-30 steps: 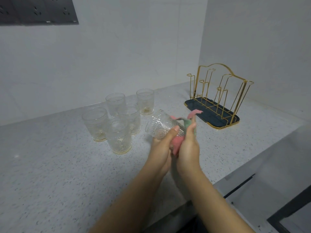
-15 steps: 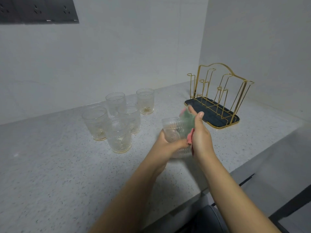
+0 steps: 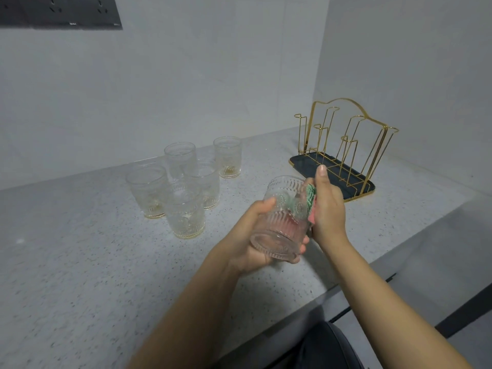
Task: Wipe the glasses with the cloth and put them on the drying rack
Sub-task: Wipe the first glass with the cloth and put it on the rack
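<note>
The left hand (image 3: 249,237) grips a clear ribbed glass tumbler (image 3: 282,219) above the counter's front edge. The right hand (image 3: 328,206) presses a green and pink cloth (image 3: 310,195) on its side, fingers hidden. Five more tumblers (image 3: 183,182) stand near the back edge; the gold wire drying rack (image 3: 343,147) stands in the far right corner.

Tilted glass (image 3: 279,222) held, cloth (image 3: 310,194) against it; rack (image 3: 346,179) empty

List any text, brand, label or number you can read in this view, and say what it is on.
No text can be read.
Dark grey socket panel on the wall: tiny pale marks at its lower edge, too small to read.
Clear embossed drinking glass in the hands: moulded patterns only, no lettering.
Gold wire drying rack: no label visible.
</note>
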Demonstrator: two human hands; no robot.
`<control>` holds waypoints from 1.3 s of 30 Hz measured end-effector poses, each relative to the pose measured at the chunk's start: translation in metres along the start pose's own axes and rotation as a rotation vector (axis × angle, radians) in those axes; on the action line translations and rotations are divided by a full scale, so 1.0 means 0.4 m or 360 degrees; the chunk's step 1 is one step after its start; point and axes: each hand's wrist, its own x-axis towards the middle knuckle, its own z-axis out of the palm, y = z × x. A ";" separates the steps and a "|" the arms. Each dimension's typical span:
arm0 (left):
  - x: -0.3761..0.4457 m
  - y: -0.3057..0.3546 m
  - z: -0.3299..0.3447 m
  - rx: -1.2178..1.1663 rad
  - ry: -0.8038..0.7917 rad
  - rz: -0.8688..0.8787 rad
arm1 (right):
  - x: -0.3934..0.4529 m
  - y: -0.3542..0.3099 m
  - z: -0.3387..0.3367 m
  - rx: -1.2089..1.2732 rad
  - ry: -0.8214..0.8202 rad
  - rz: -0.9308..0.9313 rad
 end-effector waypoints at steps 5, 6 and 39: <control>0.017 0.000 0.004 -0.0031 0.0376 0.0138 | 0.039 0.015 0.007 -0.0381 0.0256 -0.0201; 0.027 -0.009 0.002 0.0128 0.0579 0.0215 | 0.047 0.018 0.009 -0.0565 0.0312 -0.0236; 0.038 -0.030 -0.019 -0.0257 0.0657 0.0215 | 0.069 0.061 0.026 -0.0489 0.0316 -0.0351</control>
